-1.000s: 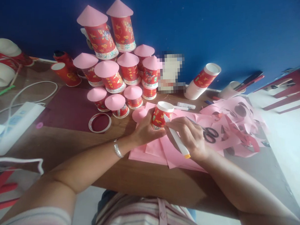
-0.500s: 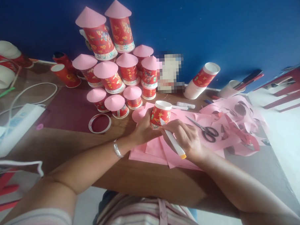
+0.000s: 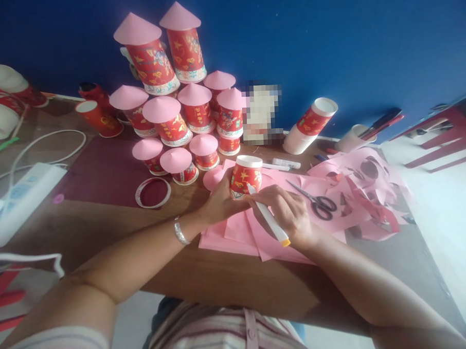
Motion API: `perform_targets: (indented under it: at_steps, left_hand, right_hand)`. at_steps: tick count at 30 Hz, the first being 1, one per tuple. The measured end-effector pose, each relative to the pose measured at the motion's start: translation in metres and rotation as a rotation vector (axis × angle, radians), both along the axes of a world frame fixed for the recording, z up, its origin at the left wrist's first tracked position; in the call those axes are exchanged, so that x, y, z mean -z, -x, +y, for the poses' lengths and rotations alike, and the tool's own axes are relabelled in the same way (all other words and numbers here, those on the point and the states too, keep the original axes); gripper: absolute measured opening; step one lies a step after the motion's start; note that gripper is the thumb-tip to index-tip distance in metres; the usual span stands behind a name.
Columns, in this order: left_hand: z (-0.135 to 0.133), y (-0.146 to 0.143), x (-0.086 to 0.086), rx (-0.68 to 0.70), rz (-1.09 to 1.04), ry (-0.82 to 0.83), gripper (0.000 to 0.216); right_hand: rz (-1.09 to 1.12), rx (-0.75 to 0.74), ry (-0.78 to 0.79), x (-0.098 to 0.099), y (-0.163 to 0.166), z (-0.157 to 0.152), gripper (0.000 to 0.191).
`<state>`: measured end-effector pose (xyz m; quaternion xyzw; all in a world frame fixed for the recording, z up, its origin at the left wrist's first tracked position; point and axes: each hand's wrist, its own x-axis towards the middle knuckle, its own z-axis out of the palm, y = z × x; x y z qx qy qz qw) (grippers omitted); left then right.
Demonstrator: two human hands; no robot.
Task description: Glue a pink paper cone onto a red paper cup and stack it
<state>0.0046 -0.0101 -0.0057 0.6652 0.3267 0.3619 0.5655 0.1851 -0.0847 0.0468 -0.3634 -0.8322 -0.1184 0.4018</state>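
Note:
A small red paper cup (image 3: 244, 175) with yellow drawings and a white rim is gripped from its left side by my left hand (image 3: 220, 199). My right hand (image 3: 286, 210) pinches a white marker pen (image 3: 271, 221) with a yellow end. The pen's tip meets or nearly meets the front of the cup; exact contact is too small to tell. Beneath both hands lie sheets of pink paper (image 3: 235, 235). To the right of my right hand, scissors (image 3: 322, 206) with dark handles rest on the pink paper.
Red paper-cup towers with pink cone roofs (image 3: 163, 113) stand behind, left of centre. A white ring (image 3: 138, 194) lies before them. Pink paper scraps (image 3: 367, 189) cover the table's right side. A pen cup (image 3: 351, 138), a stacked cup pair (image 3: 311, 126) and a power strip (image 3: 29, 199) flank the hands.
The whole view has shifted slightly, with most things a little further left. The cup is tilted a bit differently in my left hand, and the pen stays against or near it.

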Motion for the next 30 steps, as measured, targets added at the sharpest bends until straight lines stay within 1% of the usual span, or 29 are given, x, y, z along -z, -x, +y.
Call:
perform_targets:
  at_steps: [3, 6, 10, 12, 18, 23, 30]
  left_hand:
    - [0.001, -0.001, -0.003, 0.026, -0.077, 0.080, 0.068]
    - [0.002, -0.001, -0.007, 0.018, -0.100, 0.150, 0.070]
    - [0.001, -0.001, -0.012, 0.040, -0.135, 0.228, 0.074]
    - [0.001, 0.000, -0.013, 0.052, -0.160, 0.235, 0.073]
    - [0.002, 0.000, -0.014, 0.077, -0.168, 0.213, 0.060]
    - [0.002, 0.001, -0.012, 0.088, -0.159, 0.228, 0.061]
    - [0.002, 0.001, -0.010, 0.073, -0.160, 0.242, 0.066]
  right_hand:
    - [0.031, 0.011, 0.003, 0.000, -0.002, 0.000, 0.017]
    - [0.044, 0.039, 0.016, -0.001, -0.003, -0.001, 0.019]
    - [0.047, 0.054, 0.036, -0.004, -0.005, -0.002, 0.026]
    - [0.055, 0.066, 0.036, -0.004, -0.006, -0.002, 0.027]
    - [0.080, 0.107, 0.015, 0.005, -0.008, 0.000, 0.025]
    - [0.102, 0.120, 0.023, 0.010, -0.009, 0.000, 0.025]
    - [0.120, 0.084, 0.008, 0.004, -0.008, 0.000, 0.028]
